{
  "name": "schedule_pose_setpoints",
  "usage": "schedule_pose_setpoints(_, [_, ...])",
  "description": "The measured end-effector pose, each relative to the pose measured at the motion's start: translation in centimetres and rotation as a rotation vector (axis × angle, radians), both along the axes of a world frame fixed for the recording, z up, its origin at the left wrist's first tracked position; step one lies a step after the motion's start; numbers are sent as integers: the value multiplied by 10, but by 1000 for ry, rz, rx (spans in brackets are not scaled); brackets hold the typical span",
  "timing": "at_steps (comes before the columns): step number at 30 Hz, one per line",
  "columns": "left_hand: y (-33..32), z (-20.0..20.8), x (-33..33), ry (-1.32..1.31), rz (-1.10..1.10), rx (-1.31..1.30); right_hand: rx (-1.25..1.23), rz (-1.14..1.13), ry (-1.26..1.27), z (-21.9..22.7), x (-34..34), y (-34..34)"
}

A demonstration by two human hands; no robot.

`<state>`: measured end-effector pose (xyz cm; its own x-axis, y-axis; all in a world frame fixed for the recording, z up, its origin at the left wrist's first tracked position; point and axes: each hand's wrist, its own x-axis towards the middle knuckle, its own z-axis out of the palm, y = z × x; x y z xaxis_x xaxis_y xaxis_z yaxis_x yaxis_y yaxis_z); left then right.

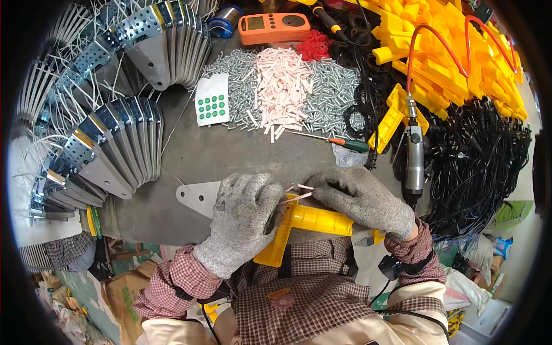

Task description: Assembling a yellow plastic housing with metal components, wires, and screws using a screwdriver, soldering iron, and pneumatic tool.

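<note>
Both gloved hands — left [244, 221], right [362, 198] — apparently pinch pink strips [299, 192] over a yellow part [310, 221].

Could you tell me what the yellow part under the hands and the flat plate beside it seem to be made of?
The yellow part looks like moulded plastic: its colour is uniform and it has a soft gloss with rounded edges. The flat plate appears to be bare sheet metal, dull grey with punched holes, possibly steel or aluminium. Both hands wear speckled grey knit gloves, seemingly coated fabric.
</note>
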<state>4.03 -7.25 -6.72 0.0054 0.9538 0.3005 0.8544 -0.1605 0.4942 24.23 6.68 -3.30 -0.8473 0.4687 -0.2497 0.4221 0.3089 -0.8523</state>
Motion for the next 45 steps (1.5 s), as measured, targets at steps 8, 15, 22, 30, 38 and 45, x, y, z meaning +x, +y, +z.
schedule_pose_setpoints(8, [12,-3,0,59,55,38,148,-53,-16,-5,-2,4])
schedule_pose_setpoints(15, [11,-7,0,23,46,41,41,-107,10,-16,-10,6])
schedule_pose_setpoints(22, [6,4,5,293,4,38,7,-197,38,-24,-19,15])
schedule_pose_setpoints(30, [-7,26,9,249,-82,-101,395,-293,133,-49,-31,15])
schedule_pose_setpoints(38, [21,21,0,182,-140,-66,345,-288,144,-52,-29,16])
schedule_pose_setpoints(45, [24,15,3,242,-273,-77,445,-244,145,-54,-25,16])
